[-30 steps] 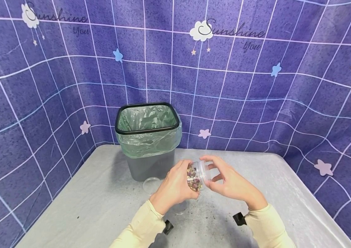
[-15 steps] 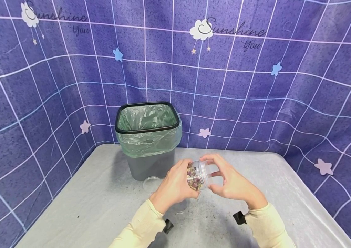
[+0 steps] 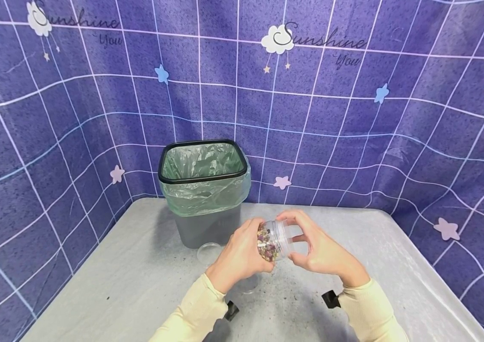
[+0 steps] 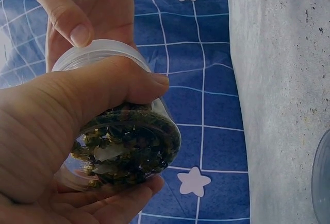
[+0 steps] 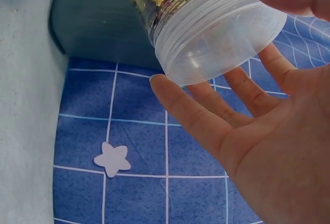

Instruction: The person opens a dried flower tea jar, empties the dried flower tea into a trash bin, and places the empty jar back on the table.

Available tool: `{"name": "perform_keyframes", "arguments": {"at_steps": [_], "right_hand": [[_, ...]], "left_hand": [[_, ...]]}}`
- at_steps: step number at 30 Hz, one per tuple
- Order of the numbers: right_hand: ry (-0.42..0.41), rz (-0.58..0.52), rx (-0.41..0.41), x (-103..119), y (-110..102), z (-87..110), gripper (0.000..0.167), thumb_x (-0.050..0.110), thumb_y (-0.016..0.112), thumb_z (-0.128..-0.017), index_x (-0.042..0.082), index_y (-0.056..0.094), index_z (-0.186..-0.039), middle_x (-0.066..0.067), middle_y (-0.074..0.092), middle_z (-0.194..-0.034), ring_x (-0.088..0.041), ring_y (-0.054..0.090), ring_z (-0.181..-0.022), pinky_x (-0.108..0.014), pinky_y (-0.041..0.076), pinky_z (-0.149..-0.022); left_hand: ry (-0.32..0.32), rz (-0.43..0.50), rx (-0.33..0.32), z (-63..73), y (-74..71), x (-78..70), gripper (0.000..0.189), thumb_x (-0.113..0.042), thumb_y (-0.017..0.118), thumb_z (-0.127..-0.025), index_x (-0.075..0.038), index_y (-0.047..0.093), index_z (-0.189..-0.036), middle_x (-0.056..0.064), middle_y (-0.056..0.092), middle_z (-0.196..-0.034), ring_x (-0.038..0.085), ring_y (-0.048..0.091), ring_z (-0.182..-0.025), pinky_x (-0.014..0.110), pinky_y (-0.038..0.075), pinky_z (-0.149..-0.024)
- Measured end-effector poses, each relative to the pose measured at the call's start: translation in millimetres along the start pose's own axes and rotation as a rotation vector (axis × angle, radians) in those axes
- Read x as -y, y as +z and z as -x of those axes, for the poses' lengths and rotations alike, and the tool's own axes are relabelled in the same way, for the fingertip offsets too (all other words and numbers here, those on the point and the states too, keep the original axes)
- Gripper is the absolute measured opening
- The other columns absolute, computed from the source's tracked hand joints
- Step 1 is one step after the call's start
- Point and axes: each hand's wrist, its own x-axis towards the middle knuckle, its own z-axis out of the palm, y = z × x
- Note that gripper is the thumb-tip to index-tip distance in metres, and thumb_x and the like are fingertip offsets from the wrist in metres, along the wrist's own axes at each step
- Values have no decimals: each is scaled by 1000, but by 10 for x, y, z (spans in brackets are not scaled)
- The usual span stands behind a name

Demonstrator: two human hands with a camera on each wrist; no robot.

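A clear plastic jar [image 3: 267, 243] of dried flower bits lies tipped on its side in the air above the table. My left hand [image 3: 241, 251] grips its body, thumb across the side and fingers underneath in the left wrist view. The jar's clear screw lid [image 5: 227, 38] faces right. Around its rim, the curved fingers and thumb of my right hand [image 3: 320, 247] hold it, with a gap between palm and lid. The dried flowers [image 4: 121, 149] show through the jar's base.
A grey bin [image 3: 207, 228] with a green liner and black rim stands behind the left hand. A clear round lid-like disc [image 3: 209, 254] lies before it, and another clear round piece [image 3: 248, 286] lies nearer. Dark crumbs dot the grey table [image 3: 113, 280].
My right hand has shifted slightly around the lid, and the gap between palm and lid shows more. The left hand and the jar stay nearly still.
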Motion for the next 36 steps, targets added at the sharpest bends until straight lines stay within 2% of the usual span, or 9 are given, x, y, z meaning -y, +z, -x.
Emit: {"name": "perform_keyframes", "arguments": {"at_steps": [14,26,36], "right_hand": [[15,1,-4,7,-10,25,83,-11,71,-73,15,43,-147,-4,45,-150,-33,52,-134,-49,58,-93],[13,18,-10,3,-39,33,86,-11,73,-73,18,43,-147,-3,45,-150,-30,53,-133,-48,58,-93],[47,19,-16,4,-75,39,81,-9,73,-74,12,43,-147,-4,44,-151,-30,54,-132,-51,58,-92]], "left_hand": [[14,-9,-12,8,-11,-6,91,-26,97,-53,-6,56,-133,3,63,-115,20,64,-94,35,56,-82],[-27,13,-2,-11,-63,2,93,-27,97,-54,-8,55,-135,4,62,-119,22,63,-98,38,55,-86],[-47,28,-24,-11,-115,16,92,-26,97,-53,-8,56,-134,5,62,-116,21,62,-98,38,55,-85]]}}
